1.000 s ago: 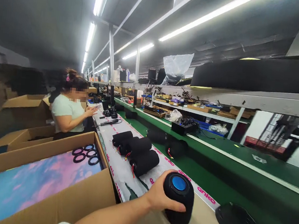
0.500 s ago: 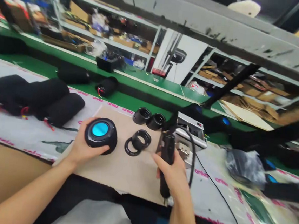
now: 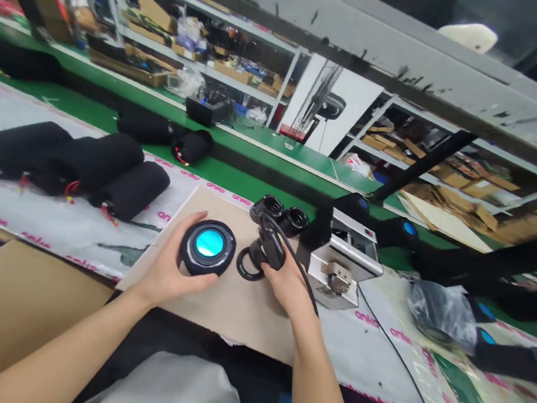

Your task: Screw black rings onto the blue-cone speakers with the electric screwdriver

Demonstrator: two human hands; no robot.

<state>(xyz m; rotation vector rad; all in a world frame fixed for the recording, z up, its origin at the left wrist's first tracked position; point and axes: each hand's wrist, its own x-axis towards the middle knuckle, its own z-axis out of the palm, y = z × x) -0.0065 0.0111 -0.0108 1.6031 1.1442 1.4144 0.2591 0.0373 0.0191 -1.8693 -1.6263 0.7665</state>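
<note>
My left hand (image 3: 167,271) is wrapped round a squat black speaker end (image 3: 207,249) with a shiny blue disc in its middle, held over the brown cardboard sheet (image 3: 238,316). In my right hand (image 3: 289,286) is a black corded electric screwdriver (image 3: 271,243); its tip does not show. Just beside those fingers a flat black ring (image 3: 246,269) lies on the cardboard, with a second, thicker ring partly hidden behind the tool. Whether my fingertips touch the rings I cannot tell. Two black round collars (image 3: 270,207) stand at the sheet's far edge.
Right of the cardboard stands a silver metal box machine (image 3: 345,266) with a cable. Several black cloth-covered cylinders (image 3: 132,188) with red wires lie at left. A plastic-wrapped bundle (image 3: 443,310) sits at right. Beyond is a green conveyor (image 3: 282,158), with a beam overhead.
My right hand has moved left and swung the screwdriver from upright to tilted, over the rings. The speaker end in my left hand has shifted right, nearer the rings. The view has shifted a little.
</note>
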